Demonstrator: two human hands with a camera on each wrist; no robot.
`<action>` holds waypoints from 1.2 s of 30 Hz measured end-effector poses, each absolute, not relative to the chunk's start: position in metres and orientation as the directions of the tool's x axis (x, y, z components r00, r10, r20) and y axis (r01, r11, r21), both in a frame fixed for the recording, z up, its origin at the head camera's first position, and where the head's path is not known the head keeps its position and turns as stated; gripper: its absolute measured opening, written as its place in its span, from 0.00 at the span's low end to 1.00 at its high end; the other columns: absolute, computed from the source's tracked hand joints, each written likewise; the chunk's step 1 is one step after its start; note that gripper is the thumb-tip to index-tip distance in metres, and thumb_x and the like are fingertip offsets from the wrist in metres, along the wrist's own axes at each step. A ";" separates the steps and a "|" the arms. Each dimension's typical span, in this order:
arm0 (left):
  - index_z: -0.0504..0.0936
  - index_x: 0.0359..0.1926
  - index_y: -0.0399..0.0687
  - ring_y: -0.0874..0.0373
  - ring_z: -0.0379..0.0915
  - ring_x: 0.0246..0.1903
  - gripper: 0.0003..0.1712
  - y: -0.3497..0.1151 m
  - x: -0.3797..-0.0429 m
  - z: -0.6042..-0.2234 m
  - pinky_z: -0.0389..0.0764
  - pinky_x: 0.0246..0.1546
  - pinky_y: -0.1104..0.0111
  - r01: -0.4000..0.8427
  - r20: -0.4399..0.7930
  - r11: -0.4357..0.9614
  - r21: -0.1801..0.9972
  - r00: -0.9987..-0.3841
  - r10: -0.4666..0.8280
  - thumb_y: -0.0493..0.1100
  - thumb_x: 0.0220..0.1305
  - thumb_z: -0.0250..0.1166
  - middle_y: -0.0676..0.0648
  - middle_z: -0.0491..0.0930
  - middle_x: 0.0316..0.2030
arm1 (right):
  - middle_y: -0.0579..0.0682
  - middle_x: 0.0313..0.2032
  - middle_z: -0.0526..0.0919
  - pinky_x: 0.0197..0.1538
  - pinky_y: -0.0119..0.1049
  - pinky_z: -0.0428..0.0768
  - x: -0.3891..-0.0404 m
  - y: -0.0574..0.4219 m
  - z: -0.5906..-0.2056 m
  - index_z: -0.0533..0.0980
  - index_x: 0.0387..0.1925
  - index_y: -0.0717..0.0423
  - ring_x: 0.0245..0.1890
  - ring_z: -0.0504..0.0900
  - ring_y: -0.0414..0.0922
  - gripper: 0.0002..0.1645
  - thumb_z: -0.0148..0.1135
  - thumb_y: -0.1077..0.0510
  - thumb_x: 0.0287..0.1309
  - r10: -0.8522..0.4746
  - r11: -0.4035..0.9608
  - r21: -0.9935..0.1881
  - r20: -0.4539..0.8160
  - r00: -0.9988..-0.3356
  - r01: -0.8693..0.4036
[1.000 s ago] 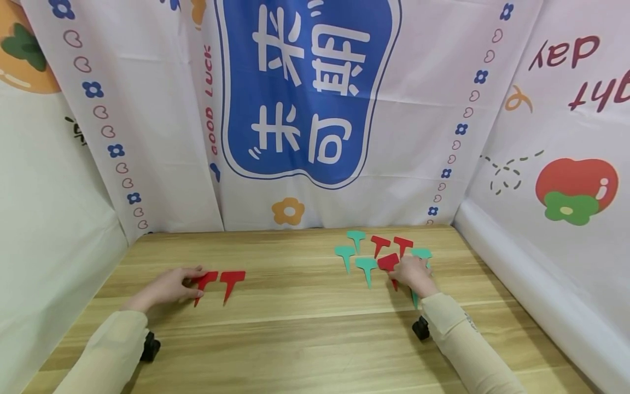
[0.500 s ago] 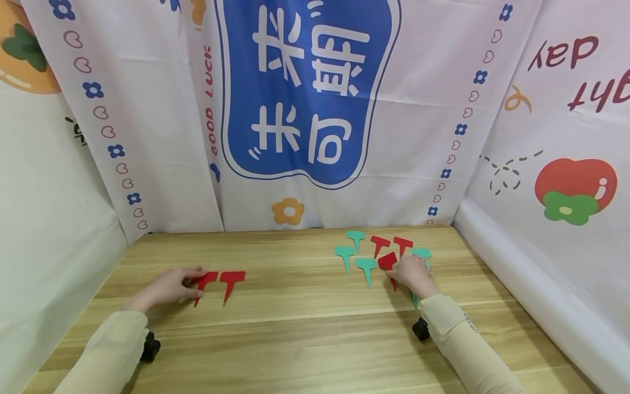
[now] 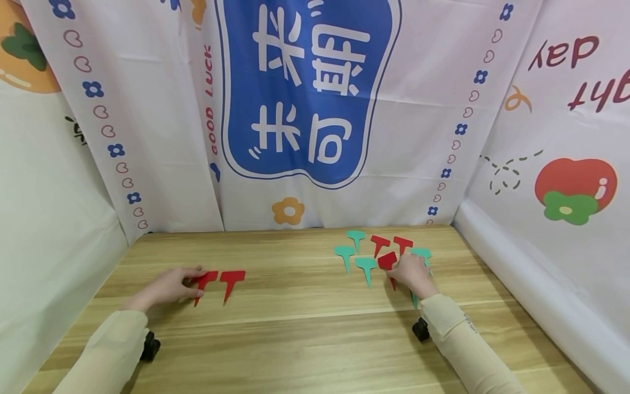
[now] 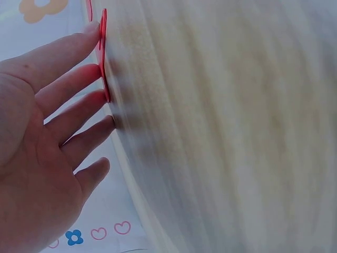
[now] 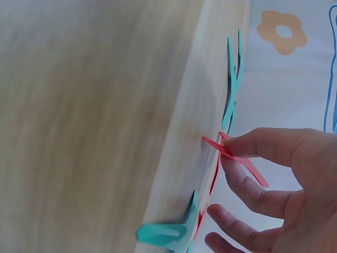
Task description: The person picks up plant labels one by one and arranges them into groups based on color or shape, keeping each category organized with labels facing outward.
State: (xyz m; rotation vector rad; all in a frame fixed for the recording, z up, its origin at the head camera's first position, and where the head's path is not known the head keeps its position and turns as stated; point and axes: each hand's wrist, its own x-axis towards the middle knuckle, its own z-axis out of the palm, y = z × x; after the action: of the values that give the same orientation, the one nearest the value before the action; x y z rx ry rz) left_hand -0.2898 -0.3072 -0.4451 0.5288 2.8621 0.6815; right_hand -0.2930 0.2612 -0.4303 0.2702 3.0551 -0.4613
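Observation:
In the head view, my left hand (image 3: 169,287) lies at a red T-shaped plant label (image 3: 209,278) on the left of the table. Thumb and fingertips touch that label (image 4: 103,58) in the left wrist view, with the fingers fairly straight and spread. A second red label (image 3: 232,278) lies just to its right. My right hand (image 3: 412,272) pinches another red plant label (image 3: 387,260) between thumb and index finger. The right wrist view shows this pinched label (image 5: 241,161) tilted, its other fingers loosely bent beside it.
Around my right hand lie green labels (image 3: 366,264) and two more red labels (image 3: 380,243), one green label (image 3: 415,300) partly under the hand. The wooden table (image 3: 295,339) ends at a printed cloth backdrop (image 3: 172,202), with cloth sides left and right.
The red label in my right hand has tilted up slightly. My left hand and the labels beside it have stayed in place.

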 end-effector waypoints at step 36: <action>0.74 0.60 0.37 0.29 0.58 0.62 0.38 -0.307 -0.289 -0.444 0.63 0.58 0.38 0.313 -0.057 0.839 0.445 -0.925 0.375 0.55 0.54 0.69 0.32 0.66 0.64 | 0.51 0.33 0.85 0.31 0.34 0.71 -0.291 0.255 -0.431 0.84 0.26 0.56 0.34 0.76 0.47 0.12 0.72 0.51 0.49 0.159 0.821 -0.555 -0.006 -0.987 0.136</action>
State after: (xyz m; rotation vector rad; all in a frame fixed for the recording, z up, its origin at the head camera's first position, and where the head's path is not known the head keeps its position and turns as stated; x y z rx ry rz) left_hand -0.2886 -0.3069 -0.4441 0.5402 2.8764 0.6591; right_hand -0.2912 0.2552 -0.4313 0.2465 3.0359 -0.9203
